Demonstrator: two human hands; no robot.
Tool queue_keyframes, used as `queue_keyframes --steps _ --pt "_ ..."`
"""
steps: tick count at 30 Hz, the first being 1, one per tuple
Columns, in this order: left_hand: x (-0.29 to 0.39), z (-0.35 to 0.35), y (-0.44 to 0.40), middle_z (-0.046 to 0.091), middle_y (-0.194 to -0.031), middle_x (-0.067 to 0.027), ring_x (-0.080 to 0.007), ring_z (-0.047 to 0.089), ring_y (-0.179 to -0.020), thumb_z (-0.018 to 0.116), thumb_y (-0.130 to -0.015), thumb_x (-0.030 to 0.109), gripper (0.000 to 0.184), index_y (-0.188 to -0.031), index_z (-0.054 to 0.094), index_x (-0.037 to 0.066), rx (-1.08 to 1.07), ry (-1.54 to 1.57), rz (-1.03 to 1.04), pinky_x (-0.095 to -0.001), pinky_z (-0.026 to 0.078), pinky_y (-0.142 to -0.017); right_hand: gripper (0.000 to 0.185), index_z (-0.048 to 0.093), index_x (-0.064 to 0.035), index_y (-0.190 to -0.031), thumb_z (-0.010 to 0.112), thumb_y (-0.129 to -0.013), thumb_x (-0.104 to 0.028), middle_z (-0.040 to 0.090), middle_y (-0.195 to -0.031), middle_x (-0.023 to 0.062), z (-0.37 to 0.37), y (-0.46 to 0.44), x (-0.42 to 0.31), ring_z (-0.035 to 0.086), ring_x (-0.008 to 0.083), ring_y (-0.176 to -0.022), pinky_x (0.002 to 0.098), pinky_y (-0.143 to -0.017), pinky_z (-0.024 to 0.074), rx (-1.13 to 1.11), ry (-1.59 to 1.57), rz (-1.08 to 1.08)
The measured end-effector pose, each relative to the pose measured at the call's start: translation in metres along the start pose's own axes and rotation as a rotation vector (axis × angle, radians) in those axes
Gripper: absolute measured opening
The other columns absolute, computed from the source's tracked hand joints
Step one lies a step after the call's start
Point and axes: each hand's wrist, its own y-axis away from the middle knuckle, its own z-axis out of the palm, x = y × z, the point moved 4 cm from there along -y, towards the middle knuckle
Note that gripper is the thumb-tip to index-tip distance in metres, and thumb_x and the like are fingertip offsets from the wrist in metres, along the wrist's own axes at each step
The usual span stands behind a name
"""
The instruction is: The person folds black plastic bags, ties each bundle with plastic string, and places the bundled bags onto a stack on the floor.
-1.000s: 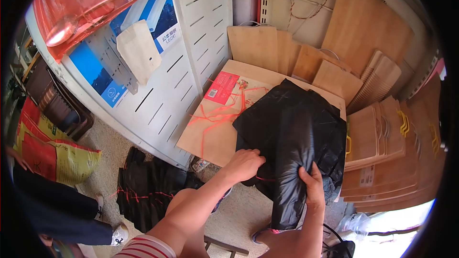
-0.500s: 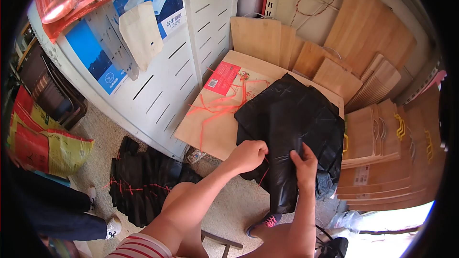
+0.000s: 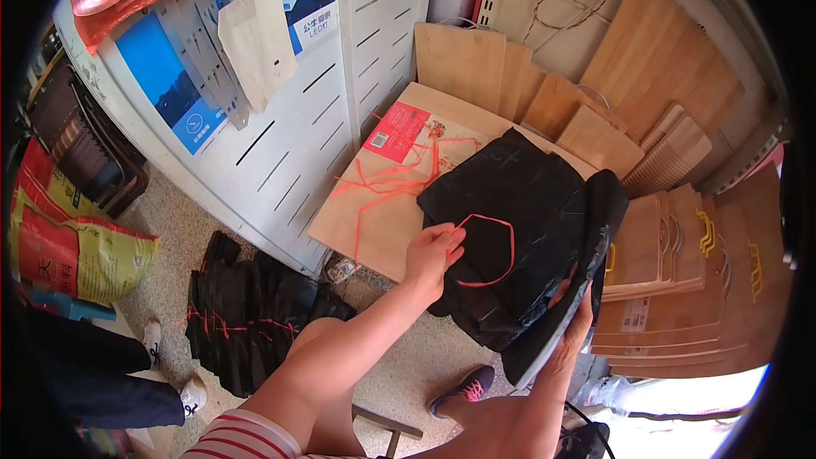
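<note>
My left hand (image 3: 433, 257) is closed in a pinch on a thin pink-red plastic string (image 3: 512, 246), which arcs out from the fingers in an open loop above the stack. Under it, a pile of flat black plastic bags (image 3: 501, 195) covers much of a light wooden board (image 3: 340, 234). My right hand (image 3: 578, 327) grips a folded black plastic bag (image 3: 544, 344), held tilted along the pile's right side; its fingers are partly hidden by the plastic. More strands of the pink-red string (image 3: 382, 191) lie loose on the board near a red label (image 3: 397, 132).
Tied black bundles (image 3: 263, 319) lie on the floor at left, by another person's shoes (image 3: 194, 395). Wooden cutting boards (image 3: 459, 68) lean on the wall; more boards (image 3: 663, 238) stand at right. A white slotted metal panel (image 3: 293, 144) borders the left. Colourful sacks (image 3: 76, 246) sit far left.
My right hand has carried the folded black bag from the middle to the right side of the pile. My left hand has drawn back slightly, and the string now shows as a wide loop.
</note>
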Motion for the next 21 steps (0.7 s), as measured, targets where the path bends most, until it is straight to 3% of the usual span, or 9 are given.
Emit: queue_keyframes --steps 1,2,5,8,10,13,17,20,21 --pt "-0.009 0.001 0.006 0.066 -0.103 -0.0123 -0.0205 0.068 -0.096 0.050 -0.100 0.007 0.022 -0.118 0.060 -0.002 0.023 -0.084 -0.014 -0.0346 0.057 -0.085 0.025 0.059 -0.0055 -0.123 0.056 -0.101 -0.016 0.070 -0.106 0.0084 -0.001 -0.003 0.003 0.070 0.0195 -0.090 0.0322 -0.079 0.0602 0.011 0.092 -0.021" --pt "-0.012 -0.001 0.008 0.066 -0.103 -0.0123 -0.0205 0.068 -0.096 0.050 -0.100 0.007 0.022 -0.118 0.060 -0.002 0.021 -0.087 -0.012 -0.0346 0.057 -0.085 0.026 0.058 -0.0056 -0.125 0.056 -0.101 -0.016 0.069 -0.109 0.0084 -0.004 -0.006 0.005 0.070 0.0197 -0.093 0.0328 -0.082 0.0593 0.023 0.185 -0.046" --pt "-0.028 0.014 0.020 0.066 -0.079 -0.0076 -0.0136 0.064 -0.063 0.049 -0.096 0.004 0.022 -0.108 0.066 -0.002 -0.451 -0.594 -0.170 -0.0262 0.046 -0.051 0.027 0.056 -0.0047 -0.126 0.057 -0.101 -0.014 0.068 -0.113 0.0094 0.010 -0.006 0.013 0.069 0.0199 -0.095 0.0328 -0.084 0.0580 0.091 0.262 -0.078" --pt "-0.033 0.030 0.034 0.066 -0.083 -0.0082 -0.0134 0.065 -0.066 0.048 -0.097 0.006 0.022 -0.110 0.065 -0.001 -0.698 -0.668 -0.295 -0.0252 0.048 -0.053 0.026 0.057 -0.0040 -0.124 0.058 -0.100 -0.013 0.069 -0.111 0.0099 0.015 -0.009 0.015 0.069 0.0193 -0.093 0.0330 -0.084 0.0581 0.010 0.277 -0.037" --pt "-0.033 0.034 0.036 0.066 -0.086 -0.0083 -0.0142 0.066 -0.068 0.047 -0.098 0.005 0.023 -0.113 0.064 -0.001 -0.677 -0.653 -0.203 -0.0251 0.048 -0.054 0.026 0.057 -0.0036 -0.124 0.058 -0.100 -0.012 0.069 -0.110 0.0102 0.019 -0.009 0.017 0.069 0.0189 -0.092 0.0331 -0.084 0.0582 -0.031 0.265 0.008" --pt "-0.021 0.031 0.026 0.066 -0.089 -0.0091 -0.0151 0.065 -0.067 0.047 -0.097 0.005 0.023 -0.114 0.061 -0.002 -0.398 -0.411 -0.098 -0.0255 0.048 -0.053 0.024 0.059 -0.0028 -0.122 0.059 -0.099 -0.010 0.070 -0.108 0.0089 0.015 -0.010 0.032 0.069 0.0164 -0.089 0.0307 -0.081 0.0577 0.077 0.470 0.090" --pt "-0.013 0.013 0.009 0.062 -0.082 -0.0079 -0.0122 0.058 -0.059 0.049 -0.096 0.007 0.020 -0.109 0.061 -0.003 -0.231 -0.588 -0.024 -0.0252 0.044 -0.047 0.044 0.051 0.0061 -0.137 0.059 -0.096 -0.006 0.065 -0.126 0.0126 -0.008 -0.018 0.058 0.059 0.0166 -0.114 0.0294 -0.103 0.0419 0.155 0.983 0.016" --pt "-0.008 0.008 0.005 0.062 -0.078 -0.0057 -0.0117 0.058 -0.057 0.049 -0.096 0.009 0.020 -0.107 0.063 0.000 -0.205 -0.771 0.097 -0.0251 0.045 -0.049 0.046 0.048 0.0097 -0.137 0.057 -0.096 -0.008 0.058 -0.134 0.0260 -0.014 -0.017 0.062 0.056 0.0336 -0.127 0.0361 -0.107 0.0406 -0.015 1.582 -0.374" --pt "-0.007 0.007 0.004 0.062 -0.078 -0.0057 -0.0117 0.058 -0.057 0.049 -0.096 0.009 0.020 -0.107 0.063 0.000 -0.224 -0.768 0.095 -0.0251 0.045 -0.049 0.045 0.049 0.0097 -0.136 0.056 -0.096 -0.009 0.053 -0.136 0.0307 -0.004 -0.014 0.058 0.051 0.0410 -0.130 0.0389 -0.108 0.0404 -0.058 1.576 -0.332"
